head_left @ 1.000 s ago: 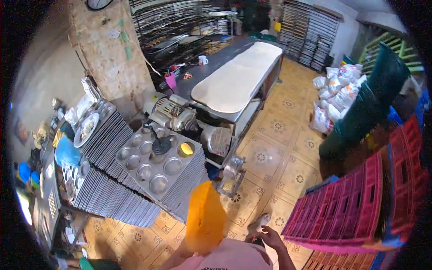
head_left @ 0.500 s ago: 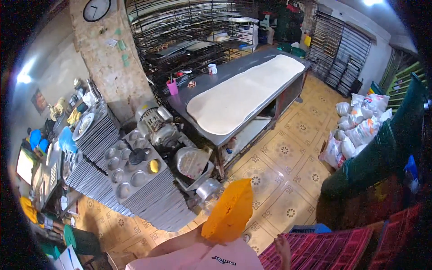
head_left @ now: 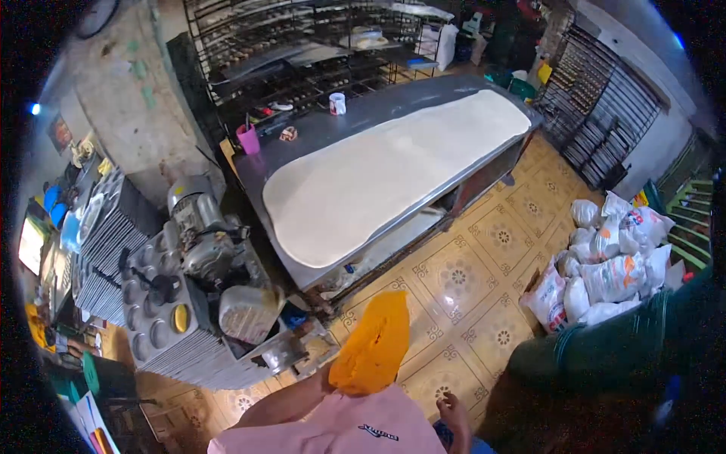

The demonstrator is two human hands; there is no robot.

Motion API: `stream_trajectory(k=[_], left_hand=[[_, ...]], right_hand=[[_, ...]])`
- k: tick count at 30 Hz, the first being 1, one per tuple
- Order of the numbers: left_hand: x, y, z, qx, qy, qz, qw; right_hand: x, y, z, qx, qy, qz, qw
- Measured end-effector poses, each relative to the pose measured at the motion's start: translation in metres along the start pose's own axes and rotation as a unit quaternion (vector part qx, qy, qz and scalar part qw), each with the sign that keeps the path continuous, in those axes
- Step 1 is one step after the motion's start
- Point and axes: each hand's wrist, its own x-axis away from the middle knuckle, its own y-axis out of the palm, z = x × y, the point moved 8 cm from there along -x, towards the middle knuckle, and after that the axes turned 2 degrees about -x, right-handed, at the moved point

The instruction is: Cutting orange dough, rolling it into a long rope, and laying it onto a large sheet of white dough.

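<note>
A large bright-orange slab (head_left: 370,344), perhaps dough, rises in front of my pink shirt; its surface has small pits. My left forearm comes up to its lower end, and my left hand (head_left: 332,380) holds it there, the fingers mostly hidden behind the slab. Low on the right hangs my right hand (head_left: 454,412), with nothing seen in it and its fingers loosely bent and apart. Ahead, a broad sheet of pale rolled dough (head_left: 401,170) lies along a dark metal-topped table (head_left: 302,155). Neither hand touches that sheet.
Left of the table stand a motor-driven machine (head_left: 208,238) and stacked round-cup baking pans (head_left: 147,333), a yellow piece (head_left: 180,318) on top. A pink cup (head_left: 247,139) and a mug (head_left: 337,104) sit on the table. White sacks (head_left: 605,265) and a dark green drum (head_left: 590,371) flank the right.
I have moved closer to the table, and the view has swung to the right. The orange slab stays in my left hand. The red woven cloth at lower right has left the view.
</note>
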Motion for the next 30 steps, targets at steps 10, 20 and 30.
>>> stream_trajectory(k=[10, 20, 30], left_hand=[[-0.275, -0.014, 0.038, 0.020, -0.023, -0.056, 0.998], [-0.482, -0.052, 0.053, -0.006, 0.000, -0.083, 0.997], [-0.608, -0.119, 0.125, 0.013, 0.028, -0.084, 0.996]], right_hand=[[-0.214, -0.141, -0.140, -0.087, -0.045, 0.017, 0.995], [-0.461, -0.259, -0.299, -0.046, -0.189, -0.065, 0.979], [-0.628, -0.294, -0.504, 0.053, -0.274, -0.223, 0.934]])
